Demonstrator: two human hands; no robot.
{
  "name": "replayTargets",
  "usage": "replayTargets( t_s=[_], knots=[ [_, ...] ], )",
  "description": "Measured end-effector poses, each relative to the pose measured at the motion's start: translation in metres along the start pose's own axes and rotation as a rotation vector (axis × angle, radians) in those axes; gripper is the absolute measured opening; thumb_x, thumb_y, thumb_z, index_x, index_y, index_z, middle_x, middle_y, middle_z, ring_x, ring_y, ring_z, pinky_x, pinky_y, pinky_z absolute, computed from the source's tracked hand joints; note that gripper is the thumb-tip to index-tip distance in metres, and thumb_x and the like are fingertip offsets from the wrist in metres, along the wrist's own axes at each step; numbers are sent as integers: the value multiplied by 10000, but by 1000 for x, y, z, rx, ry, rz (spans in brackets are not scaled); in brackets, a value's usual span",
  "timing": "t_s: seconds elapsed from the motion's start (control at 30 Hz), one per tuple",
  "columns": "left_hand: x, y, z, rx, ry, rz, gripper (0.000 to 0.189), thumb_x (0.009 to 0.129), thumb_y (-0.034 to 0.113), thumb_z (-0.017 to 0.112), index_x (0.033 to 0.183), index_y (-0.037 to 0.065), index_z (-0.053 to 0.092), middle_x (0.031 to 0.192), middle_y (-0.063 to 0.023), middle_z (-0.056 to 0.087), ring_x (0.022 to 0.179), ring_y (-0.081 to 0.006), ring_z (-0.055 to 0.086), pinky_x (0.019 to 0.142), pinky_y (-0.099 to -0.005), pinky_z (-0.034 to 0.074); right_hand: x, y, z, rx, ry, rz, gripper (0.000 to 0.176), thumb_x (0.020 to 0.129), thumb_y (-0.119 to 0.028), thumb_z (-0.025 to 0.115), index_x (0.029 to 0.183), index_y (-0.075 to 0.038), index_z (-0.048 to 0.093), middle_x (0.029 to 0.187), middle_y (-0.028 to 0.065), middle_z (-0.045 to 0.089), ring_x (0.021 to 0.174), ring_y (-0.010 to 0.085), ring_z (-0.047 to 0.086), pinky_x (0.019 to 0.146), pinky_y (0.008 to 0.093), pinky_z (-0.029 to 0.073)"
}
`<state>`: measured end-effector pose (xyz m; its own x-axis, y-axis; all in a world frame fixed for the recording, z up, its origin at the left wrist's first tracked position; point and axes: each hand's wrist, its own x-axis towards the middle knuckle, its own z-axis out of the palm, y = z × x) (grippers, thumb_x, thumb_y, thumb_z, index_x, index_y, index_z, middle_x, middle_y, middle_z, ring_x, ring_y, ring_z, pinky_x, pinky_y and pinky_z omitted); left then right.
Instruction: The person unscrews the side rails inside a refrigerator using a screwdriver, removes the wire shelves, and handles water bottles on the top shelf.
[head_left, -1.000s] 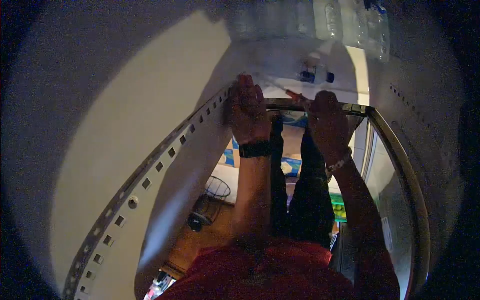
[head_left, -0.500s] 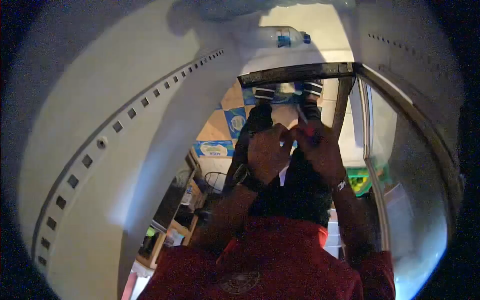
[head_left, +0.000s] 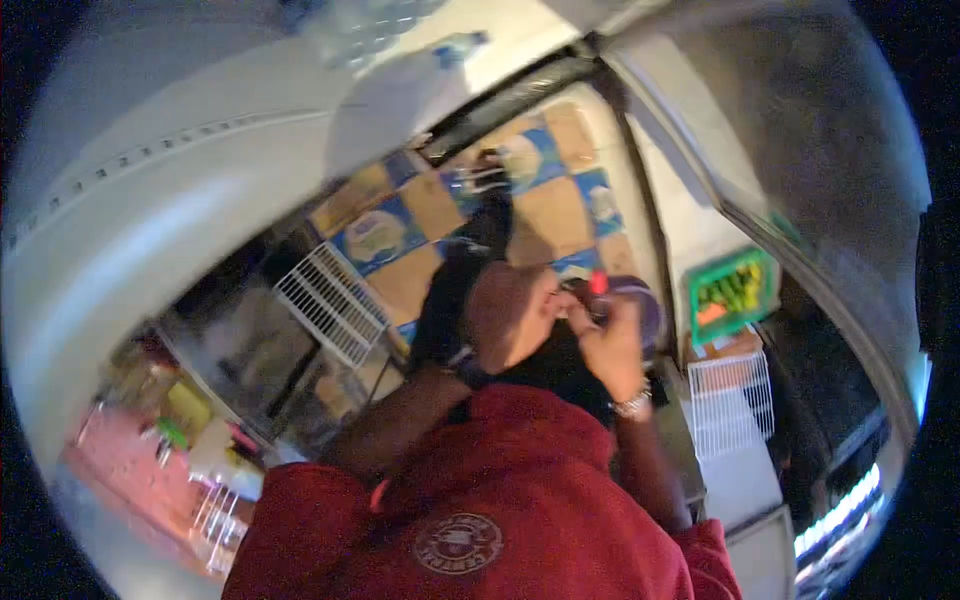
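My left hand (head_left: pixel 512 308), with a dark band at the wrist, has its fingers pinched together in front of my body. Whatever lies between those fingertips is too small to make out. Close beside it, nearly touching, my right hand (head_left: pixel 612 340) wears a bracelet and has its fingers closed around a small red object (head_left: pixel 598 282) that sticks up above them. Under the hands are my dark-clothed legs and a round purplish item (head_left: pixel 640 305), partly hidden by the right hand.
Blue and tan cardboard (head_left: pixel 555 215) covers the floor. A white wire rack (head_left: pixel 330 305) lies left, another (head_left: pixel 732 400) right. A green crate (head_left: pixel 690 290) holds green and orange items. A white cabinet interior wall (head_left: pixel 150 210) and a plastic bottle (head_left: pixel 460 48) are ahead.
The view has turned and shifted, bringing more floor, the racks and the green crate into sight. Both hands stay close together, and the red object shows more clearly.
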<state>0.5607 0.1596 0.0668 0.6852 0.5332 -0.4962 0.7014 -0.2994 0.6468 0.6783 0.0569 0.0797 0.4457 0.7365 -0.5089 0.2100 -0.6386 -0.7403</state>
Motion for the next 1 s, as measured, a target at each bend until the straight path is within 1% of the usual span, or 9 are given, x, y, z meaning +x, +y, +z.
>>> replayTargets(
  t_s=[0.17,0.3,0.33,0.47,0.6,0.73,0.83,0.87,1.0],
  knots=[
    [-63,45,46,267,-50,175,294,743,204,717,981,60,620,885,-148,649,814,-351,628,724,-440,497,-108,57,-39,138,134,133,212,821,-169,681,962,-14,647,765,136,607,622,218,551,603,353,447],
    [-99,46,88,523,-232,365,404,813,269,676,1144,50,599,1048,-176,642,975,-346,609,812,-413,490,-246,136,-67,110,678,33,173,798,-109,693,905,-13,598,782,179,593,690,310,581,626,390,449],
    [-103,21,97,694,-144,665,413,841,299,653,1160,45,590,1044,-175,643,952,-346,614,792,-413,494,-282,155,-66,139,856,-54,180,790,-93,698,906,-10,587,776,178,588,685,312,576,627,386,449],
    [-156,92,106,848,-384,471,398,854,304,644,1147,44,579,988,-192,651,910,-393,613,755,-453,483,-437,213,-56,539,960,425,208,802,-100,706,970,-13,619,762,59,610,653,148,541,630,305,460],
    [-145,109,90,921,-468,471,419,882,320,599,1179,27,566,1030,-210,649,955,-401,607,810,-449,481,-557,236,-42,436,1339,897,301,841,-247,688,983,18,669,805,108,686,735,180,628,695,325,486],
    [-137,119,86,848,-411,516,305,854,256,636,1067,40,601,942,-208,654,883,-405,615,728,-468,485,-655,279,-12,282,1663,1032,277,849,-215,681,933,49,677,823,129,692,741,173,619,707,330,483],
    [-144,136,88,865,-362,371,299,859,262,624,1064,45,609,946,-206,659,897,-388,629,736,-460,491,-703,319,14,164,1723,1074,264,840,-186,683,940,58,681,830,140,703,701,183,622,675,355,488],
    [-136,124,86,671,-401,475,306,863,254,603,1081,39,612,978,-202,663,908,-372,636,746,-456,495,-701,295,-4,19,1514,1355,255,846,-192,674,907,56,688,820,148,704,681,194,625,664,379,492],
    [-136,152,70,515,-190,205,357,865,291,601,1133,55,616,979,-151,682,904,-268,654,790,-396,514,-751,374,57,-57,1588,1158,345,836,-320,676,912,16,702,862,161,700,715,270,653,667,413,519]
  ],
)
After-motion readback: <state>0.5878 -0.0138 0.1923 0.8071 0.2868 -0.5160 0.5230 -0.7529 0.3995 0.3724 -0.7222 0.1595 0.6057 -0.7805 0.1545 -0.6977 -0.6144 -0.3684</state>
